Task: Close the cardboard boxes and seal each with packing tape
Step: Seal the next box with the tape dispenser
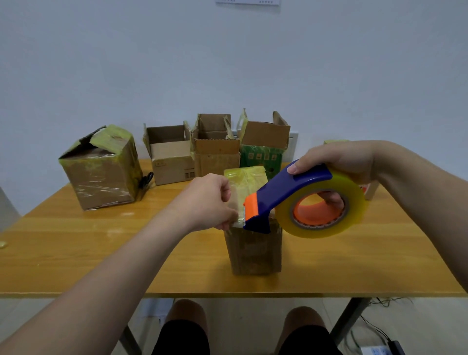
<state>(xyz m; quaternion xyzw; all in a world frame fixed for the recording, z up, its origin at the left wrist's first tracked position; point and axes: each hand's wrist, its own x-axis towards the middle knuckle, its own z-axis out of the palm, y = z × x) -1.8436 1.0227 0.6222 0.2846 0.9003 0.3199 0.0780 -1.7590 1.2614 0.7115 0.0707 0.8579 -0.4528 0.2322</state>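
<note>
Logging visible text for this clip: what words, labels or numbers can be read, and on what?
Nothing is legible.
Printed marks on the open cardboard box: blurred.
Symbols on the green box: too small.
Print on the tape roll core: blurred.
Print on the wall sheet: too small.
</note>
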